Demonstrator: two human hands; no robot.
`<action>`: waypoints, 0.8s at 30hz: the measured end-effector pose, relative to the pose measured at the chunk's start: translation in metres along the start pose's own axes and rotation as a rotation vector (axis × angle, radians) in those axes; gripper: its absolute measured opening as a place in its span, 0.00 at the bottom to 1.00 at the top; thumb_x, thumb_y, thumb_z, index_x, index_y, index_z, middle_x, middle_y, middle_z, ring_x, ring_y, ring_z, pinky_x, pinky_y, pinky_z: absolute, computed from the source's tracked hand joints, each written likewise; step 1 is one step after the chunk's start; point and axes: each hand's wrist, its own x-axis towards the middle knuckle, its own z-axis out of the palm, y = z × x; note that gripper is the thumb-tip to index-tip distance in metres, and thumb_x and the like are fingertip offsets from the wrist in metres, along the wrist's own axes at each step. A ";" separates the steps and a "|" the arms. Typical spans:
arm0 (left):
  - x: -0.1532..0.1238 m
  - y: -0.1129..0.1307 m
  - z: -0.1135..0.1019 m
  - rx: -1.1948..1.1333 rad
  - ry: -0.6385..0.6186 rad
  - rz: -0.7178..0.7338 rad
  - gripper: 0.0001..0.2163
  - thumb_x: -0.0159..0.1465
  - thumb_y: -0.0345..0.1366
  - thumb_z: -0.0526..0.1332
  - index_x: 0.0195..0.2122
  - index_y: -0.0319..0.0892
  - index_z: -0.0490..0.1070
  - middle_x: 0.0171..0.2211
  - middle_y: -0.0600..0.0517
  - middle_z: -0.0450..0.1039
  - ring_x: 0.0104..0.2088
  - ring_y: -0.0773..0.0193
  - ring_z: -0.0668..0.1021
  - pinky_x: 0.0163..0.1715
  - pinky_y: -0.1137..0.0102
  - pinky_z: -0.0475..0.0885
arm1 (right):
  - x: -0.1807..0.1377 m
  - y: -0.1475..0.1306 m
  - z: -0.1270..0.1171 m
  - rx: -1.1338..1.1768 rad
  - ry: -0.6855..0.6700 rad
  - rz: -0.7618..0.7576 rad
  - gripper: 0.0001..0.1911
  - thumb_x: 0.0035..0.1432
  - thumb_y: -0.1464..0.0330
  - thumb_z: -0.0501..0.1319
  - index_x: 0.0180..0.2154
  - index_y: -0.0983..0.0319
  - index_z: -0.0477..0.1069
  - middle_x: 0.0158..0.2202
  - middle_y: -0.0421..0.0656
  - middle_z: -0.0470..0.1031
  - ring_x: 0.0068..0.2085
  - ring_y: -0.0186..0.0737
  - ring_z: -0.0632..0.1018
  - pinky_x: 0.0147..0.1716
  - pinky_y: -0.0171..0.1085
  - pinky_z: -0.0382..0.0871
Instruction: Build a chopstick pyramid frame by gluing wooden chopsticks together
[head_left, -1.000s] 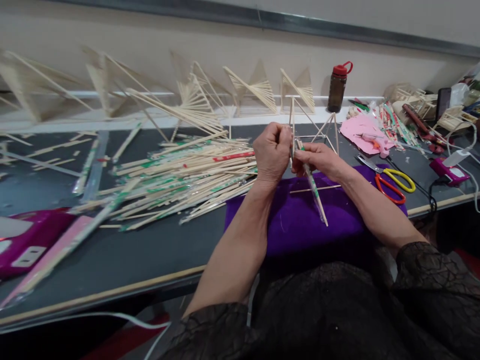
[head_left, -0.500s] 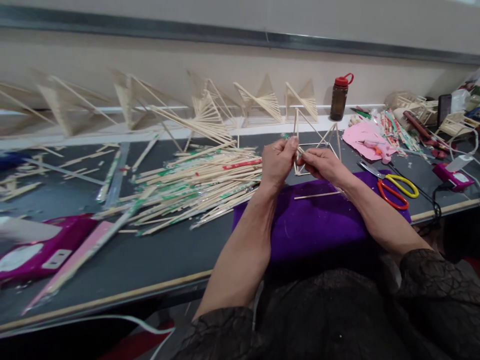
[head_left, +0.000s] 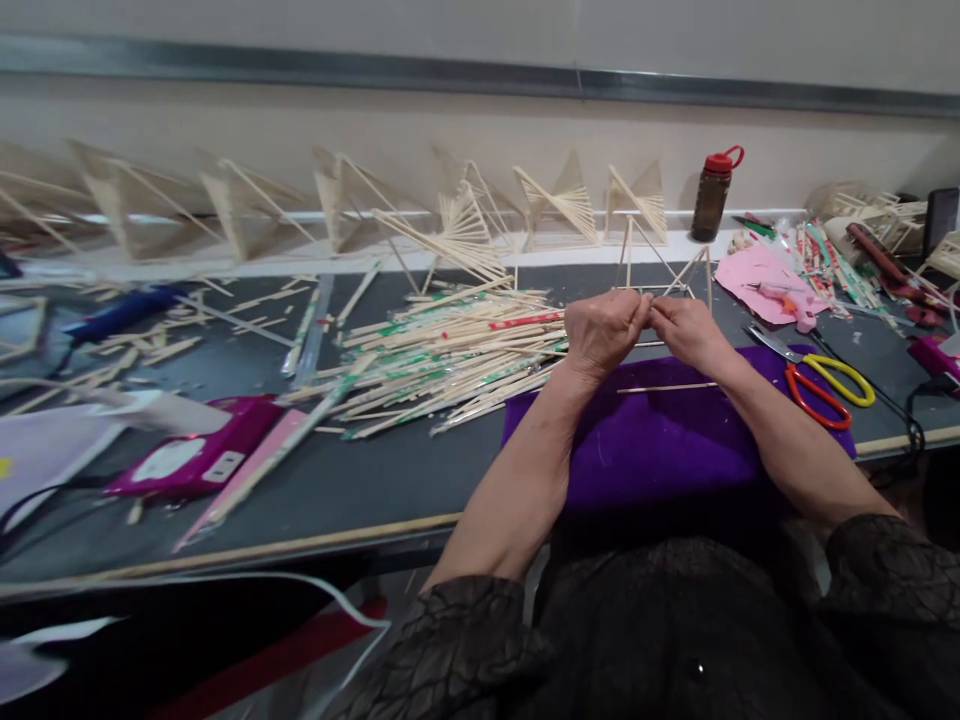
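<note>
My left hand [head_left: 604, 330] and my right hand [head_left: 688, 332] meet above the purple cloth [head_left: 637, 450], fingers curled and thumbs close together. Both are closed, and whatever they pinch is hidden behind the fingers. Just beyond them stands an open frame of thin wooden sticks [head_left: 628, 245], partly covered by my hands. I cannot tell whether my fingers touch it. A loose stick [head_left: 664, 388] lies across the cloth below my hands. To the left is a large heap of disposable chopsticks [head_left: 442, 365], several in green-printed wrappers.
Scissors with red and yellow handles [head_left: 814, 380] lie at the cloth's right edge. A bottle with a red cap [head_left: 711, 195] stands at the back. Twisted stick models [head_left: 559, 205] line the wall. A magenta device [head_left: 202, 450] sits left, and pink paper [head_left: 765, 285] lies right.
The view has swung left. My hands have turned so their backs face up more, and their fingertips are now less visible. The loose stick still lies on the cloth.
</note>
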 end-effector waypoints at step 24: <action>0.003 -0.012 0.012 0.070 0.249 0.352 0.18 0.73 0.40 0.53 0.24 0.44 0.67 0.20 0.52 0.68 0.21 0.65 0.65 0.25 0.66 0.49 | -0.004 -0.019 0.007 0.642 0.056 0.350 0.16 0.56 0.74 0.55 0.17 0.60 0.60 0.13 0.31 0.55 0.16 0.25 0.54 0.18 0.31 0.45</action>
